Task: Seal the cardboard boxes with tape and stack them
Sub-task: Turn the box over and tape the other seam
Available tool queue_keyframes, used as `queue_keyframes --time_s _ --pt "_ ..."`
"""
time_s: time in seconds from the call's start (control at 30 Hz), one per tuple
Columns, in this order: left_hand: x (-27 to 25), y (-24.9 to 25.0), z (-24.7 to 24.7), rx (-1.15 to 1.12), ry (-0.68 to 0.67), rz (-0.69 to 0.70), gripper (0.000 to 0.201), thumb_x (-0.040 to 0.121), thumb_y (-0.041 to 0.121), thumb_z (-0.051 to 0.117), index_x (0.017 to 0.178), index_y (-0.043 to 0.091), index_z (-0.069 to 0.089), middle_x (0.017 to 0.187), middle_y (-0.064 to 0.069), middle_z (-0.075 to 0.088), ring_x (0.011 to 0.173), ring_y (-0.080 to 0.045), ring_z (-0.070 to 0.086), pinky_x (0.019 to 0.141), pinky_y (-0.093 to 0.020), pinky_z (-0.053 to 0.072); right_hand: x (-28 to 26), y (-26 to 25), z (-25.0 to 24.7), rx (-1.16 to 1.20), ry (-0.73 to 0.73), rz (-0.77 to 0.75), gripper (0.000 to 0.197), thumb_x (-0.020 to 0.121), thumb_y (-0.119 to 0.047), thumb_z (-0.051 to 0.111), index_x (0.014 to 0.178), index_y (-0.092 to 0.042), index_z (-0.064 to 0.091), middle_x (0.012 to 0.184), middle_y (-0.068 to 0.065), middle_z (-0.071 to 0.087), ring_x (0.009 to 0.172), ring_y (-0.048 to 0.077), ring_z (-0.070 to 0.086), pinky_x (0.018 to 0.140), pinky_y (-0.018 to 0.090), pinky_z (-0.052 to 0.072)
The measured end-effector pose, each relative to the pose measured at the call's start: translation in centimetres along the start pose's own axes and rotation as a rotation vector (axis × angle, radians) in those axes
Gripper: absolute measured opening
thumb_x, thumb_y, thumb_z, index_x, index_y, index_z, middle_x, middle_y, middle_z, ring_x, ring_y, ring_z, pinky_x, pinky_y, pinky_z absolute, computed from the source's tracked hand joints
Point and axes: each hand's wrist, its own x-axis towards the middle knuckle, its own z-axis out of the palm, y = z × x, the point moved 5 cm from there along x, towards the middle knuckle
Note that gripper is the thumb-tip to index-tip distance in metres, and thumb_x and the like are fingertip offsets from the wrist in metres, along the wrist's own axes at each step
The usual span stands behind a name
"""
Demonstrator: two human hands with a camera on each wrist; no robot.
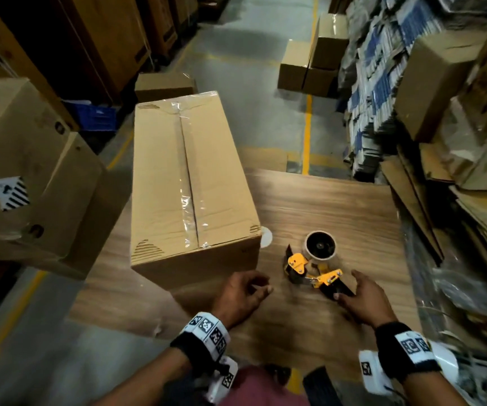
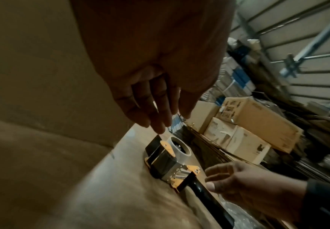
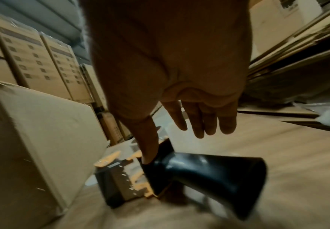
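Two bare hands over a wooden table, beside a taped cardboard box and a tape dispenser.

The right hand (image 1: 360, 297) has its fingers spread and relaxed, thumb tip touching the black handle of the tape dispenser (image 1: 312, 269), which lies on its side on the table (image 1: 338, 206). The left hand (image 1: 240, 294) hovers loosely curled and holds nothing, just in front of the cardboard box (image 1: 189, 183). The box stands on the table's left part, clear tape along its top seam. More boxes (image 1: 309, 65) sit on the floor beyond.
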Motion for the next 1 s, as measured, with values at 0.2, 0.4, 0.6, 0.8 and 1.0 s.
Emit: queue_keyframes --time_s 0.2,0.4,0.6,0.8,1.0 --pt "1.3 -2.0 2.4 0.006 0.034 -0.086 0.023 0.089 0.029 0.083 0.11 0.021 0.079 0.099 0.007 0.08 0.086 -0.008 0.076 0.081 -0.029 0.061 3.8 1.0 1.3 -0.039 -0.234 -0.041 0.046 0.06 -0.046 0.069 0.099 -0.022 0.073 0.097 0.006 0.078 0.096 0.028 0.073 0.078 0.033 0.056" --pt "0.9 -2.9 3.3 -0.185 0.117 -0.313 0.012 0.093 0.021 0.079 0.104 0.019 0.075 0.098 -0.004 0.079 0.071 -0.012 0.075 0.062 -0.027 0.056 3.6 1.5 3.5 0.451 -0.431 -0.044 0.025 0.082 -0.007 0.085 0.103 -0.006 0.072 0.084 0.007 0.074 0.067 0.019 0.068 0.065 0.031 0.054" --pt "1.3 -3.1 4.6 -0.389 0.204 -0.427 0.036 0.091 0.03 0.08 0.118 0.01 0.069 0.11 -0.01 0.077 0.073 -0.018 0.075 0.052 -0.024 0.05 0.1 1.6 3.1 0.766 -0.452 0.034 0.031 0.091 -0.006 0.076 0.12 -0.009 0.065 0.075 0.012 0.065 0.05 0.02 0.053 0.046 0.025 0.045" --pt "1.8 0.5 4.4 -0.524 0.114 -0.324 0.077 0.067 0.067 0.081 0.125 0.018 0.067 0.103 0.0 0.075 0.075 -0.011 0.074 0.054 -0.026 0.052 -4.9 -0.4 0.5 0.876 -0.505 -0.062 0.057 0.071 -0.028 0.087 0.122 -0.011 0.066 0.082 0.011 0.063 0.055 0.022 0.054 0.047 0.026 0.045" --pt "0.2 2.3 1.0 -0.568 0.073 -0.172 0.075 0.065 0.07 0.08 0.118 0.017 0.07 0.093 -0.002 0.078 0.079 -0.015 0.074 0.062 -0.033 0.055 -8.2 -4.9 -1.9 0.901 -0.437 -0.169 0.056 0.074 -0.011 0.09 0.125 -0.008 0.065 0.081 0.015 0.065 0.056 0.026 0.054 0.05 0.03 0.048"
